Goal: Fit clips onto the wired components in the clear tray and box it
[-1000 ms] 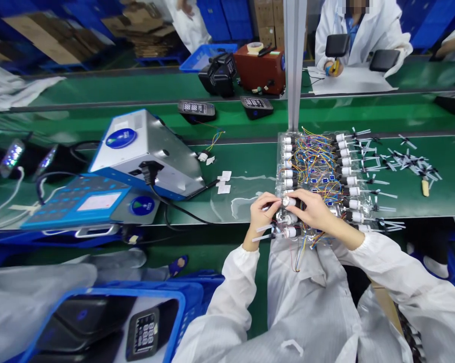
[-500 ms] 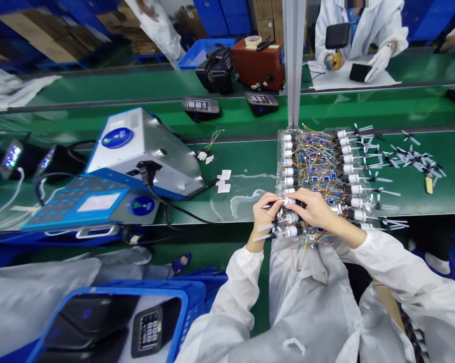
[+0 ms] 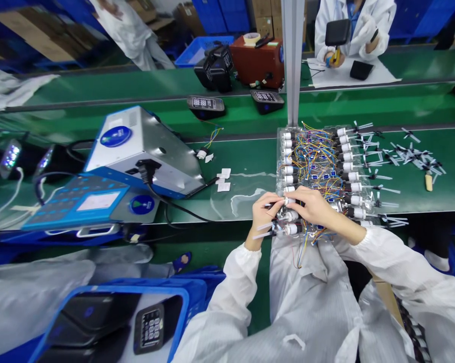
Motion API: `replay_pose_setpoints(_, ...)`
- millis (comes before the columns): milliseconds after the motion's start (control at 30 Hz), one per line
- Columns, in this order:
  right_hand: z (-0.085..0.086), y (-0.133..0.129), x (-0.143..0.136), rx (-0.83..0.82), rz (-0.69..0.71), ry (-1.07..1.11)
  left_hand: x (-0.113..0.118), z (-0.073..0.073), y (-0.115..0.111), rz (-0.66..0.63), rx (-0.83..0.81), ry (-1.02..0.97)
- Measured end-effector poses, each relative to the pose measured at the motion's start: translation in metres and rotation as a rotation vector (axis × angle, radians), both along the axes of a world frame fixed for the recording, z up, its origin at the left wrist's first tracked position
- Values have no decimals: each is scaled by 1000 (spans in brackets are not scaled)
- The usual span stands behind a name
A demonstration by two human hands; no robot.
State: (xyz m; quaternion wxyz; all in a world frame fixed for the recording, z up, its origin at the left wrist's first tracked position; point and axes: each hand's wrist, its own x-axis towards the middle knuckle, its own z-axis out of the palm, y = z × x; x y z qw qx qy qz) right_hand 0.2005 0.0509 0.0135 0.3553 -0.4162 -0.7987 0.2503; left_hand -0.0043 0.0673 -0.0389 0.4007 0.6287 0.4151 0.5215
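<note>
My left hand (image 3: 266,214) pinches a small dark piece, mostly hidden by the fingertips, against the end of a white cylindrical part (image 3: 289,200). From the other side, my right hand (image 3: 314,205) grips that same part between thumb and fingers. Both hands are over the left front of a clear plastic tray (image 3: 279,146) with two columns of white-and-black cylinders. Coloured wires (image 3: 313,143) tangle between the columns. Nearer to me, another white cylinder (image 3: 292,229) lies at the tray's front corner, and pale strips with black middles (image 3: 265,230) stick out to the left below my left hand.
Loose black-and-white strip pieces (image 3: 416,159) are heaped right of the tray, near a yellowish stub (image 3: 429,182). A metal post (image 3: 293,65) rises behind the tray. Left stands a blue-and-silver machine (image 3: 144,156) with a black cable. Beyond the green belt (image 3: 235,118), a co-worker (image 3: 354,30) holds a tool.
Display units on the belt have shifted slightly right. Across the bench, the co-worker's gloved hand has lifted off the black box. My hands stay nearly in place on the part.
</note>
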Motion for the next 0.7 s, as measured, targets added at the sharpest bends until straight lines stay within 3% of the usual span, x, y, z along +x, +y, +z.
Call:
replay_pose_setpoints(133,2,0,1,3,20,-21,-8,6,6,-58,61,82)
replay_pose_setpoints(267,5,0,1,5,39,-20,-22,19,14,-202,114,191)
replay_pose_setpoints(400,5,-1,3,10,30,-10,-27,26,16,-205,95,203)
replay_pose_setpoints(700,0,0,4,14,13,24,-12,7,11,-158,189,69)
